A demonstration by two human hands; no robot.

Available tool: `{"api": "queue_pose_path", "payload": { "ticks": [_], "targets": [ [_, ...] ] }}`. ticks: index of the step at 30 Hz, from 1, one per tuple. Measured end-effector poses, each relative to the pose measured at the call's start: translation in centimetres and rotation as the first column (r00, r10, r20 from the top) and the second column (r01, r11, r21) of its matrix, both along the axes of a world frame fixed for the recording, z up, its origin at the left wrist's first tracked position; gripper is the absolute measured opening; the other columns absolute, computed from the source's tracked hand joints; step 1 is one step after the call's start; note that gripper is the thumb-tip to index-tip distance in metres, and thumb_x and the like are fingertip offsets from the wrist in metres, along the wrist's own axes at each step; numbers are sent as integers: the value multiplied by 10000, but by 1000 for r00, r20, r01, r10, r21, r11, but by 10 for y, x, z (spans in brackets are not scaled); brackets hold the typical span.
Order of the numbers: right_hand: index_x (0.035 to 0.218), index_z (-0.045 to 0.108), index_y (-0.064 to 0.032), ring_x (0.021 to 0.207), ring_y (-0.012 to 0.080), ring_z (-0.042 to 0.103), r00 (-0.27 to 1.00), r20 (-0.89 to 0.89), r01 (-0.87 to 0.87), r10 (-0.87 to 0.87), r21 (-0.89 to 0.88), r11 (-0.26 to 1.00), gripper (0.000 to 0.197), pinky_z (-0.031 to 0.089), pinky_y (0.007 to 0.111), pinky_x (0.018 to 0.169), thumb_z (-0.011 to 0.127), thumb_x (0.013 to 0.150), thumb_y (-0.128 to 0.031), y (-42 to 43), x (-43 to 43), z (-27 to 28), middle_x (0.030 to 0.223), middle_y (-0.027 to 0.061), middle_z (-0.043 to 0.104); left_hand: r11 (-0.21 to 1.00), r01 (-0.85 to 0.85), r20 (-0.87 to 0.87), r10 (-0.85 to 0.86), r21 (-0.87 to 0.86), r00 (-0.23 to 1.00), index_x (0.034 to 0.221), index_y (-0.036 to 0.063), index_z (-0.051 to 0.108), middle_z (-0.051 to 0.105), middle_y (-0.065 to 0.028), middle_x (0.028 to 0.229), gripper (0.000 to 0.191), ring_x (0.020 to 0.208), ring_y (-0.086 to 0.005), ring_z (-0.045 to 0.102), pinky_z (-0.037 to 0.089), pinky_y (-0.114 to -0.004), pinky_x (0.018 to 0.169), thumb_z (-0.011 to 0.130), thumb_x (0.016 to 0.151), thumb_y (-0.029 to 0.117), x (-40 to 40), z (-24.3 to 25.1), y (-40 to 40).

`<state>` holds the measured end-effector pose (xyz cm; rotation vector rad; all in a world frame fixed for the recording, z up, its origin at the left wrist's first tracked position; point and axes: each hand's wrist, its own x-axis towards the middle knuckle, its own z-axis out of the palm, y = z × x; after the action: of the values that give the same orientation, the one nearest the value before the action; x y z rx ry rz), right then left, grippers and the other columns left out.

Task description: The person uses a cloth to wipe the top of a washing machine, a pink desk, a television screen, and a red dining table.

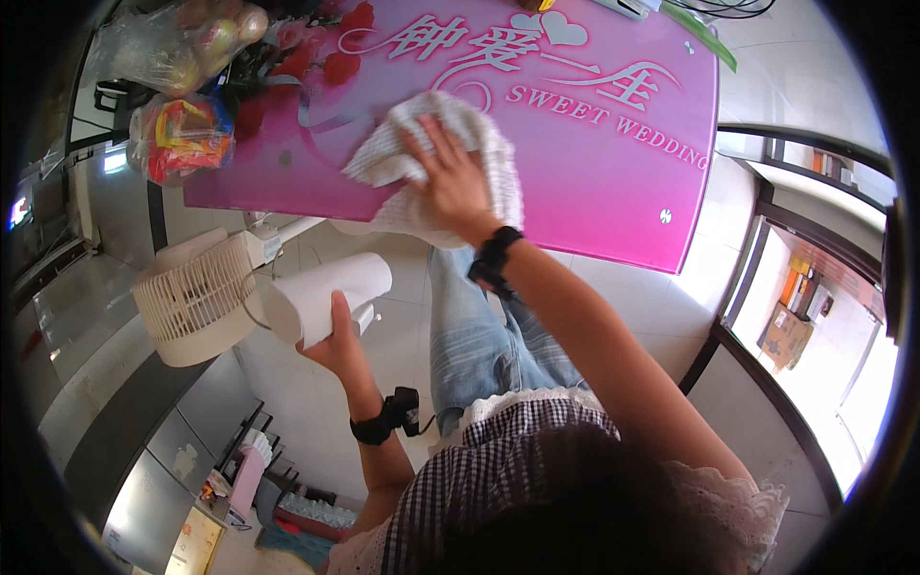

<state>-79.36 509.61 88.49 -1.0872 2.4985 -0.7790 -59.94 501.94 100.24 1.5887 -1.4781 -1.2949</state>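
Note:
My right hand (453, 183) presses flat on a white textured cloth (496, 165), its fingers spread over the top. The cloth lies bunched on a pink glossy tabletop (589, 208), and its near part hangs over the front edge. In my left hand (338, 338) is a white cylinder (327, 295), held below the table's front edge with the thumb across its side. It looks like a paper roll, but the picture does not settle that. The tabletop bears white lettering and printed hearts.
A cream fan (198, 298) stands close to my left hand. Clear bags of fruit (208, 43) and colourful packets (187, 140) sit at the table's left, beside red artificial flowers (341, 65). Cables (726, 8) and a green strip (697, 34) lie at the far right corner.

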Motion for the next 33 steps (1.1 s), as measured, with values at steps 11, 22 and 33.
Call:
{"api": "queue_pose_path", "payload": {
  "ticks": [11, 22, 33],
  "targets": [
    [1461, 297, -194, 1422, 310, 162, 922, -340, 306, -184, 354, 884, 640, 269, 587, 1022, 530, 896, -385, 114, -60, 19, 1547, 103, 173, 999, 6, -69, -3, 44, 998, 1114, -67, 566, 632, -131, 1057, 431, 922, -210, 631, 528, -340, 804, 746, 757, 92, -27, 4, 16],
    [1426, 347, -179, 1402, 270, 226, 978, -199, -17, 65, 233, 972, 603, 350, 551, 947, 500, 901, -433, 5, -12, 6, 1533, 97, 213, 998, -58, -8, 58, 17, 998, 1162, -76, 521, 602, -136, 1102, 434, 940, -201, 611, 509, -334, 835, 705, 794, 64, 1, 5, 10],
    [1416, 386, -210, 1355, 329, 320, 849, -407, 462, -338, 261, 848, 472, 279, 454, 1092, 444, 948, -234, 225, -98, 39, 1476, 130, 333, 998, 1, -10, 0, 57, 1000, 1133, -72, 557, 622, -129, 1079, 446, 951, -205, 621, 513, -334, 825, 744, 765, 96, -11, -8, 1]
  ]
}}
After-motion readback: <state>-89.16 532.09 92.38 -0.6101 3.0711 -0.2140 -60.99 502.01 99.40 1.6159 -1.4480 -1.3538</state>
